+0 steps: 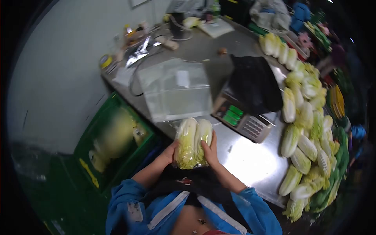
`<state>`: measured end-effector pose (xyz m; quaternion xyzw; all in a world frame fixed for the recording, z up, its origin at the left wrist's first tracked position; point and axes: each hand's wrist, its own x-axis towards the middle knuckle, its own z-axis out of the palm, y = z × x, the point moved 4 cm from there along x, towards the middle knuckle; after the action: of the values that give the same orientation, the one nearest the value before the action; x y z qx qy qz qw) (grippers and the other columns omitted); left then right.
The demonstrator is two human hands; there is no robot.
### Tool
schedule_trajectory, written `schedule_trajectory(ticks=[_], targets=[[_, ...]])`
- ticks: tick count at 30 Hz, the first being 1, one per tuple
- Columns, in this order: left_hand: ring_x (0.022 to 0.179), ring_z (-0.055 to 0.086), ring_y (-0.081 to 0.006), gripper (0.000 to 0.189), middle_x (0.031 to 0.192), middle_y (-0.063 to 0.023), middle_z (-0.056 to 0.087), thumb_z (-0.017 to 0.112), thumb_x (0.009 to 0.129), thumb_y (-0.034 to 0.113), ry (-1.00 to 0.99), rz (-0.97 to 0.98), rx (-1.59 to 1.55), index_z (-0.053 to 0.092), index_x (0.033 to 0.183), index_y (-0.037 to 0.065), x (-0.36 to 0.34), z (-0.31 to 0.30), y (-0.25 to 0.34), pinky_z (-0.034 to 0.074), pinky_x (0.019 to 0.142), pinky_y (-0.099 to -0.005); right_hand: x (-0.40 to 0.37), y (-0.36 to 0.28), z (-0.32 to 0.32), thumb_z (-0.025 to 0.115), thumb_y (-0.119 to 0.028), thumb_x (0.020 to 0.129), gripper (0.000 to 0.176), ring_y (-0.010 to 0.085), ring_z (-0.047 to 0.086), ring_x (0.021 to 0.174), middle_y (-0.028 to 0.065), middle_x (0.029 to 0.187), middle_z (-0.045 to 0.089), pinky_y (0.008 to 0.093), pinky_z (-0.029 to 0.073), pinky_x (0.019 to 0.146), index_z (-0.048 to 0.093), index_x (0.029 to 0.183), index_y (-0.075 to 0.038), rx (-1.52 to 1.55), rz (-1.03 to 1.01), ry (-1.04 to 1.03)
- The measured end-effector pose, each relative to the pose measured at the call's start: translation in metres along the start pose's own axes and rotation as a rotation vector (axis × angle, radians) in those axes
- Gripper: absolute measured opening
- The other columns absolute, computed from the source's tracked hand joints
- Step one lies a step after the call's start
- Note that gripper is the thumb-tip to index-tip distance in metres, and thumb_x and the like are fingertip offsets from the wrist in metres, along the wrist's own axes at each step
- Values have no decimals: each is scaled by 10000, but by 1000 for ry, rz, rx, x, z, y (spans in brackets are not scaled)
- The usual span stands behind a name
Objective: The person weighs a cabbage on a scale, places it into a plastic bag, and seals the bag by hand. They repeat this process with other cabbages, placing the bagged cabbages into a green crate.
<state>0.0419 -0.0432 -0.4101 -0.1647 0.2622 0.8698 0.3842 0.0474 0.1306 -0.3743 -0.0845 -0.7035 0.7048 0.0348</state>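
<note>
Two napa cabbages in a clear plastic bag (189, 143) are held upright in front of my body, at the near edge of the metal table. My left hand (171, 152) grips the bag's left side. On the right side, my right hand (210, 149) closes round it with the thumb on the front. Just beyond lies a stack of clear plastic bags (174, 92) flat on the table. Right of that stands a weighing scale (244, 119) with a lit green display, its platform covered by black material (254, 84).
Many loose napa cabbages (301, 149) line the table's right side. A green crate (117, 137) with wrapped cabbages sits low on the left. Tape (105, 61) and small items lie at the back left; a white board (216, 27) is at the back.
</note>
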Motion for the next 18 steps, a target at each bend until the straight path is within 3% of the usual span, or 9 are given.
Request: schedule_trajectory(ticks=[2, 5, 7, 9, 10, 13, 15, 16, 18], targets=[[1070, 519, -281, 672, 1185, -122, 530, 712, 688, 329, -28, 237, -94, 445, 1238, 50, -41, -42, 30, 415, 938, -414, 5, -13, 48, 566, -239, 803, 748, 344, 353, 1207, 264, 1287, 335, 404, 292, 1005, 135, 1351, 32, -191, -121, -118], [1106, 492, -322, 600, 1215, -159, 501, 631, 775, 266, 82, 459, -221, 396, 1274, 32, -111, -112, 93, 392, 961, -467, 18, -84, 129, 622, -300, 772, 808, 403, 360, 1165, 257, 1296, 335, 437, 297, 988, 165, 1350, 30, -602, -450, -737], [1002, 562, -287, 577, 1124, -156, 554, 655, 734, 229, 258, 484, -144, 435, 1220, 9, -165, -148, 139, 465, 875, -433, 13, -153, 154, 628, -290, 773, 766, 365, 444, 1091, 215, 1214, 440, 413, 355, 928, 218, 1335, 30, -563, -616, -778], [934, 592, -301, 540, 1121, -183, 545, 637, 749, 177, 581, 531, 234, 432, 1213, -9, -207, -169, 181, 492, 820, -434, -5, -223, 152, 637, -248, 771, 642, 311, 512, 1005, 164, 1095, 528, 367, 397, 859, 346, 1270, 33, -201, -506, -918], [887, 602, -347, 628, 1123, -218, 529, 662, 738, 193, 771, 632, 475, 370, 1244, -38, -222, -146, 197, 503, 765, -456, -14, -255, 150, 644, -237, 768, 557, 286, 546, 934, 155, 1039, 559, 348, 422, 795, 421, 1206, 25, -212, -723, -986], [925, 579, -394, 803, 1115, -258, 525, 695, 712, 294, 1140, 507, 1035, 269, 1294, -59, -186, -273, 194, 483, 799, -457, -42, -306, 154, 646, -184, 767, 250, 226, 605, 739, 152, 880, 616, 305, 463, 611, 605, 944, -13, 66, -1057, -1010], [1094, 474, -417, 1004, 1216, -298, 437, 717, 658, 406, 1668, 184, 1410, 146, 1343, -56, -139, -354, 155, 400, 910, -453, -56, -319, 168, 702, -197, 734, 564, 226, 625, 701, 116, 874, 636, 278, 471, 580, 429, 1205, -48, 16, -1201, -941], [1243, 295, -415, 1105, 1329, -317, 281, 715, 622, 475, 1464, 52, 1161, 81, 1367, -38, -134, -324, 157, 288, 1001, -427, -60, -324, 176, 721, -202, 724, 683, 227, 631, 688, 104, 872, 643, 269, 474, 570, 370, 1292, -60, -9, -1248, -911], [1261, 256, -408, 1130, 1347, -311, 242, 719, 607, 492, 1180, 152, 942, 74, 1367, -41, -134, -342, 157, 267, 1012, -423, -66, -328, 187, 621, -106, 798, 891, 202, 573, 616, 107, 827, 627, 303, 428, 571, -10, 1425, -161, 5, -1223, -912]])
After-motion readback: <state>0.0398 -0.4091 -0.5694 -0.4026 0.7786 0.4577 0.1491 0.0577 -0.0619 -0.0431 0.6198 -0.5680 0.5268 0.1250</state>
